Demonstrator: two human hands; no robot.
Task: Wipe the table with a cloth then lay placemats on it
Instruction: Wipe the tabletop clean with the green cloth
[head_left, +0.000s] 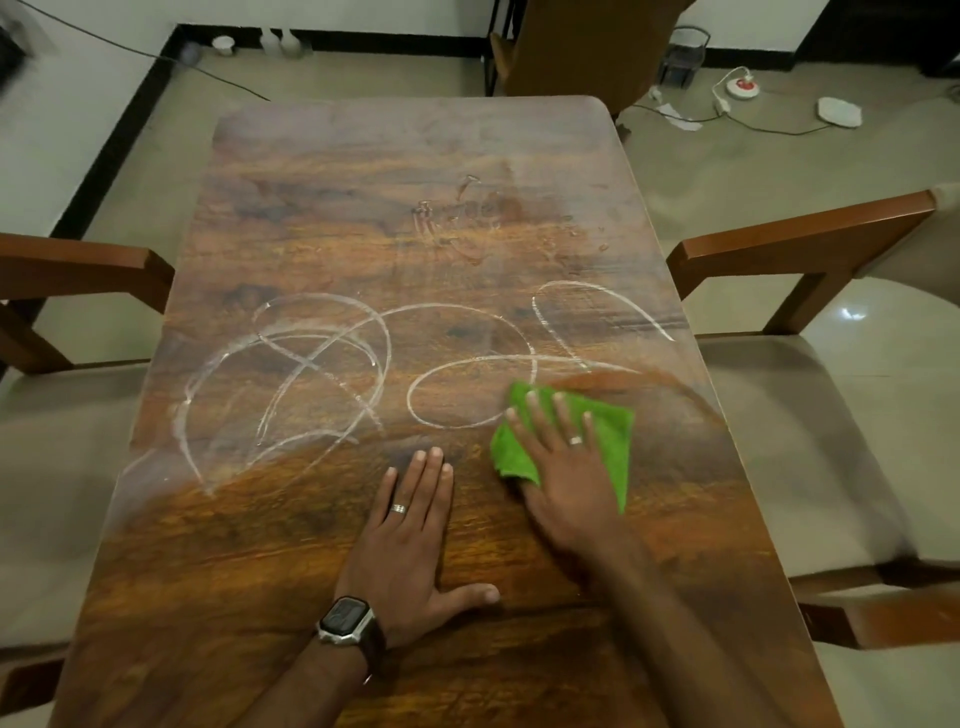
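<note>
One wooden table (322, 545) fills the middle of the view, its grain dark and glossy, with white looping streaks (322, 374) drawn across its middle band and a patch of wet smears (457, 218) farther up. Three chairs stand round it: one chair on the left (78, 260), one chair on the right (800, 244), each just beside a long edge, and a third chair at the far end (587, 47). Two hands are on the tabletop. The left hand (410, 540) lies flat with fingers straight and close together and the thumb spread out to the side, holding nothing; it wears a ring and, at the wrist, one watch (347, 621). The right hand (566, 467) presses flat, fingers straight and slightly fanned, on top of one green cloth (613, 441), also with a ring on it. The cloth lies crumpled under that palm near the table's right edge, sticking out on both sides of the hand, at the right end of the white streaks and well clear of the left hand. On the floor beyond, small white items (839, 111) and cables lie near the wall; what they are is hard to tell.
</note>
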